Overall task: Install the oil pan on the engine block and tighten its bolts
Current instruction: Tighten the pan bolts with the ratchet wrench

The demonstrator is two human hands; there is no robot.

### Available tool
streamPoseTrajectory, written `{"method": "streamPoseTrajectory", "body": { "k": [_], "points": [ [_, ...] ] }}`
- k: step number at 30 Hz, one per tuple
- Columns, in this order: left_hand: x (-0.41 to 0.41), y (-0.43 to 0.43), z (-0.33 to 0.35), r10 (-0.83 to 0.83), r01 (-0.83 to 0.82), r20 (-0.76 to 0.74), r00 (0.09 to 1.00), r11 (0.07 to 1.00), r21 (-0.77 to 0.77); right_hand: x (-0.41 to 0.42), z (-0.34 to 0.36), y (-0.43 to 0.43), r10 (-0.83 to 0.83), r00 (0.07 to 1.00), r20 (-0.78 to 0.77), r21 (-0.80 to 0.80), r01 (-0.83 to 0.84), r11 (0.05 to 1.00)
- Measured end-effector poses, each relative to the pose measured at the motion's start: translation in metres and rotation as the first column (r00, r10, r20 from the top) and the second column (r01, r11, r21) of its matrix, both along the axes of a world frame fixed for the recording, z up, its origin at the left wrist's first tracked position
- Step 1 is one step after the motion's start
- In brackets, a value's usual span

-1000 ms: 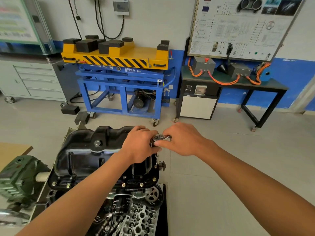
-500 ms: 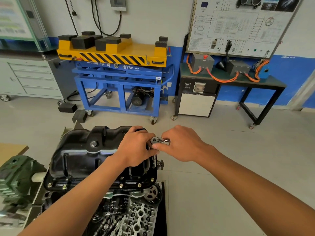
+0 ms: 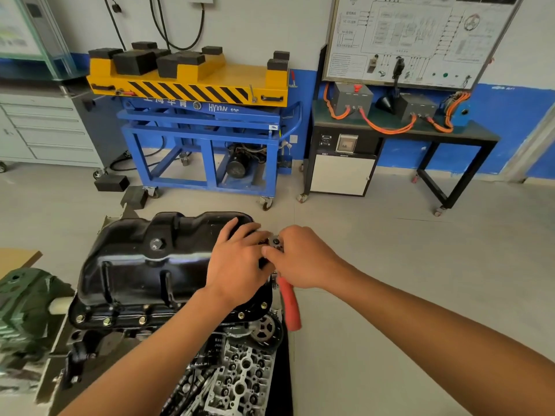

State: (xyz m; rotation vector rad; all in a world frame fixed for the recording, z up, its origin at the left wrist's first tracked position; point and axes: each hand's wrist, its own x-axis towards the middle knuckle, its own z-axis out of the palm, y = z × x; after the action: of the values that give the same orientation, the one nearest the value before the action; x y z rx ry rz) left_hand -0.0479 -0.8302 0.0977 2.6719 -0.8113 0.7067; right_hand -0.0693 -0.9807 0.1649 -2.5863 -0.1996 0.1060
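The black oil pan (image 3: 135, 265) sits upside down on the engine block (image 3: 240, 376), with brass-coloured bolts (image 3: 106, 321) along its near flange. At the pan's far right corner my right hand (image 3: 303, 259) pinches the head of a ratchet wrench (image 3: 275, 242). Its red handle (image 3: 289, 307) points back toward me below that hand. My left hand (image 3: 237, 262) lies on the pan's right end, fingers stretched toward the ratchet head. The bolt under the ratchet is hidden.
A green machine part (image 3: 24, 307) sits left of the engine. Beyond it stand a blue and yellow lift cart (image 3: 204, 121), loose black blocks (image 3: 112, 183) on the floor, a grey drawer cabinet (image 3: 45, 130) and a black bench with orange cables (image 3: 390, 127). Bare floor lies to the right.
The ratchet's handle has swung from under my right hand round toward me, so its red grip now shows. My left fingers have straightened over the pan corner. Both hands stay at that corner.
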Motion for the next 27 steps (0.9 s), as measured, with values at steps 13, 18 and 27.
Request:
{"method": "streamPoseTrajectory", "body": {
  "k": [13,18,27],
  "points": [
    [-0.005,-0.006,-0.013,0.129,-0.127,0.109,0.986,0.992,-0.017,0.023,0.047,-0.003,0.399,0.917,-0.018,-0.576,-0.336,0.745],
    [-0.005,-0.006,-0.012,0.13,-0.13,0.105,0.986,0.991,-0.002,0.038,0.054,0.002,0.76,0.65,0.022,-0.864,-0.37,0.342],
    [-0.007,-0.005,-0.012,0.132,-0.135,0.127,0.983,0.991,0.019,0.049,0.045,-0.016,0.892,0.451,0.026,-0.784,-0.544,0.298]
  ]
}}
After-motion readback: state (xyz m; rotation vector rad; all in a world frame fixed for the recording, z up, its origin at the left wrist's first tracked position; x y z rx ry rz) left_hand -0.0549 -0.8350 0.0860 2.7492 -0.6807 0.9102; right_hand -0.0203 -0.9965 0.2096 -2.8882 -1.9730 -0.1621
